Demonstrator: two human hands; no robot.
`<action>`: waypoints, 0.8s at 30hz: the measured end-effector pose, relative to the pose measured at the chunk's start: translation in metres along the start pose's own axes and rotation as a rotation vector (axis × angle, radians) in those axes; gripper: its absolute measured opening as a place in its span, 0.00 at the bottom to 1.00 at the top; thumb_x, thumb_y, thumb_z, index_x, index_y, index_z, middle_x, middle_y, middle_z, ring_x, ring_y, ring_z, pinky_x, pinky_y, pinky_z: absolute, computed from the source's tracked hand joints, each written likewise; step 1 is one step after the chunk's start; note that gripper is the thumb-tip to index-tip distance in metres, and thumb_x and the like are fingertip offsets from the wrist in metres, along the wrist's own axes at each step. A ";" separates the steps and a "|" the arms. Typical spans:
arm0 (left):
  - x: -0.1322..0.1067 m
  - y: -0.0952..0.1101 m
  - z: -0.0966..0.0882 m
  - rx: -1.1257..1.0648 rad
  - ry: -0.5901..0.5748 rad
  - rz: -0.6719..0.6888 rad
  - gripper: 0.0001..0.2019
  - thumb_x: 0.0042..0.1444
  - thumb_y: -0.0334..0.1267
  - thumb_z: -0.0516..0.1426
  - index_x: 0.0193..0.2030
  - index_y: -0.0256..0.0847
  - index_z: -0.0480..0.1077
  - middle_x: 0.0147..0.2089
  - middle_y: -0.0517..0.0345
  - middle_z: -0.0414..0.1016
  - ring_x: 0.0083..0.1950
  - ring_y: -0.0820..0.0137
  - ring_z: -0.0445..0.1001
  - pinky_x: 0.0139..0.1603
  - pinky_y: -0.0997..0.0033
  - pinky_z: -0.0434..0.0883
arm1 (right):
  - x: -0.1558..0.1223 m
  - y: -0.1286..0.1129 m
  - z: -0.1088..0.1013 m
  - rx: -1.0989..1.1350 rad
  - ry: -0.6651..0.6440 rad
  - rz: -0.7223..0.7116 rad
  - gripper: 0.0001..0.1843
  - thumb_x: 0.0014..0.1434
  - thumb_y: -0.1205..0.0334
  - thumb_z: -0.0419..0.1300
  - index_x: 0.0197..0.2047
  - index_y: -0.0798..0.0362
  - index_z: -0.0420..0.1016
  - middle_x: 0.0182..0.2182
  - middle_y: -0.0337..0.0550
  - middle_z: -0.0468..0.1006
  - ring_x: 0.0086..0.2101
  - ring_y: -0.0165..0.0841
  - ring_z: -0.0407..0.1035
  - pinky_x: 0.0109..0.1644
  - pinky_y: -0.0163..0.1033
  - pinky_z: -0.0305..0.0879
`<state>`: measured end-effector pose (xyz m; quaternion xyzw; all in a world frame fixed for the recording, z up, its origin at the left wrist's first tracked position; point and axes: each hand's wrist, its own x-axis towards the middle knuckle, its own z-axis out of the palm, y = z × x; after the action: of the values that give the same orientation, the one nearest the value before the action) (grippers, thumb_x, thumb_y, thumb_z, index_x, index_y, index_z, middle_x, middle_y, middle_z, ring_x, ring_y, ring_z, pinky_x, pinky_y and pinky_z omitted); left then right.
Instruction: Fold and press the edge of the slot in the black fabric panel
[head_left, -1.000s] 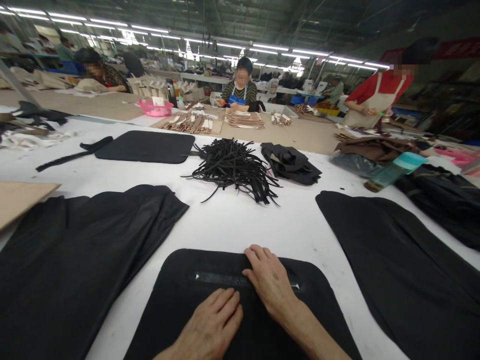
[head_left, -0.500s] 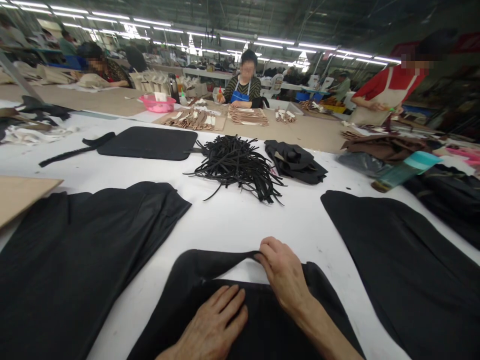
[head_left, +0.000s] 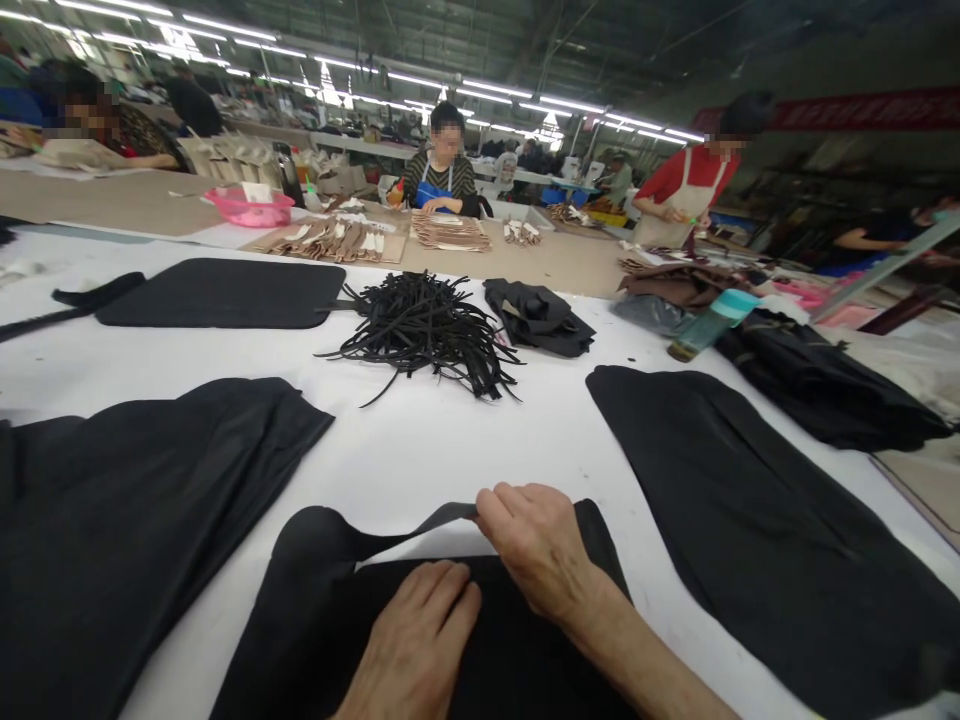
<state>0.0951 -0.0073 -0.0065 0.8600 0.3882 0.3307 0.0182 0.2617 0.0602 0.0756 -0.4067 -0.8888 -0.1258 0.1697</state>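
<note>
A black leather-like panel (head_left: pixel 292 610) lies in front of me at the table's near side. My left hand (head_left: pixel 420 635) rests flat on it, fingers stretched towards its far edge. My right hand (head_left: pixel 536 545) pinches a narrow edge strip (head_left: pixel 431 518) of the black material, fingertips closed round it. Between that raised strip and the panel under my left hand, a sliver of white tabletop shows. The panel's near part is cut off by the frame, and my right hand and forearm cover some of its right side.
Black pieces lie left (head_left: pixel 135 500) and right (head_left: pixel 750 510) on the white table (head_left: pixel 450 450). Beyond are a flat black panel (head_left: pixel 225 292), a heap of black strips (head_left: pixel 427 330), a folded black bundle (head_left: pixel 540 315) and a bottle (head_left: pixel 712 325). Co-workers (head_left: pixel 442 170) work across the table.
My view has turned right, so the scene sits further left. The opening between strip and panel looks longer. My right hand keeps its pinch; my left hand stays on the panel.
</note>
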 end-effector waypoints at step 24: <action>0.076 0.031 0.022 -0.273 -0.628 -0.379 0.11 0.54 0.27 0.51 0.37 0.43 0.73 0.38 0.56 0.77 0.42 0.64 0.74 0.42 0.66 0.70 | -0.071 0.053 -0.025 0.228 -0.311 0.414 0.17 0.53 0.77 0.58 0.45 0.50 0.69 0.36 0.40 0.76 0.39 0.37 0.67 0.45 0.41 0.60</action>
<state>0.1645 0.0272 0.0277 0.8219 0.4683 0.0910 0.3113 0.3505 0.0372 0.0739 -0.5721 -0.8107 0.0762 0.0982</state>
